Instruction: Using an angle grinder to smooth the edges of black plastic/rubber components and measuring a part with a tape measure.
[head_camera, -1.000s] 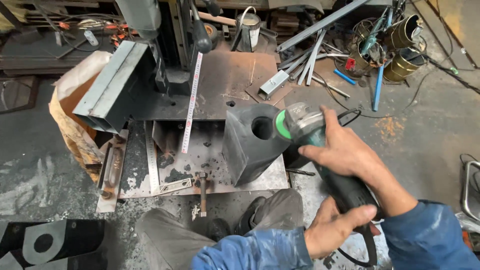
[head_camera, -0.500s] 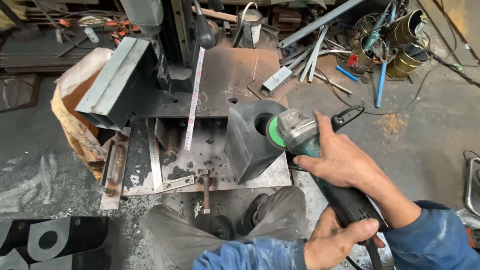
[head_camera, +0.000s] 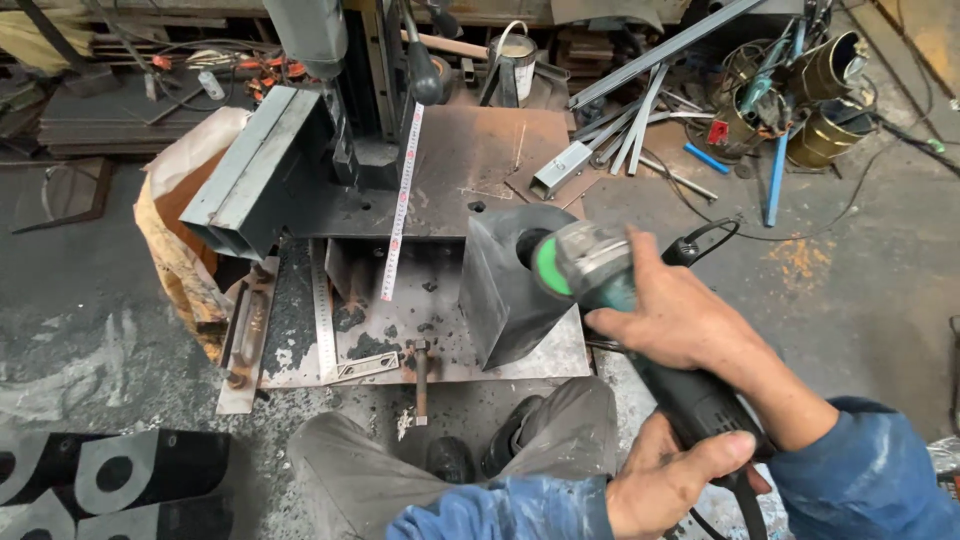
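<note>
Right hand (head_camera: 690, 320) wrapped over the front body of an angle grinder (head_camera: 640, 330), fingers curled down around the housing just behind the head – a full, closed grip. Left hand (head_camera: 670, 478) lower and nearer the camera, closed around the grinder's dark rear handle, thumb lying across the top. Both sleeves blue and dusty. A black cord loops out from behind the right hand.

Grinder head blurred; its green-backed disc (head_camera: 547, 268) sits against the upper face of a dark steel block (head_camera: 500, 290), right by the round hole in that face. Whether the disc actually touches the metal I cannot tell.

The block stands on a rusty steel plate (head_camera: 440, 330) serving as the work surface, at its right front corner. On the same plate – a steel ruler (head_camera: 322, 310) lying lengthways along the left side, a bolt (head_camera: 420, 375) at the front edge, dark filings scattered about. A tape measure strip (head_camera: 402, 200) hangs down from the drill press column (head_camera: 310, 40) across the plate. A grey rectangular steel tube (head_camera: 250, 165) rests tilted at the left rear, with a tan sack (head_camera: 175, 250) just beside it.

The person's knee in grey trousers (head_camera: 470, 450) and a dark shoe (head_camera: 510, 440) sit below the plate's front edge. On the floor to the right rear: loose metal bars (head_camera: 650, 110) and brass-coloured cans (head_camera: 830, 70). Bottom left, more dark blocks with holes (head_camera: 110, 475).
</note>
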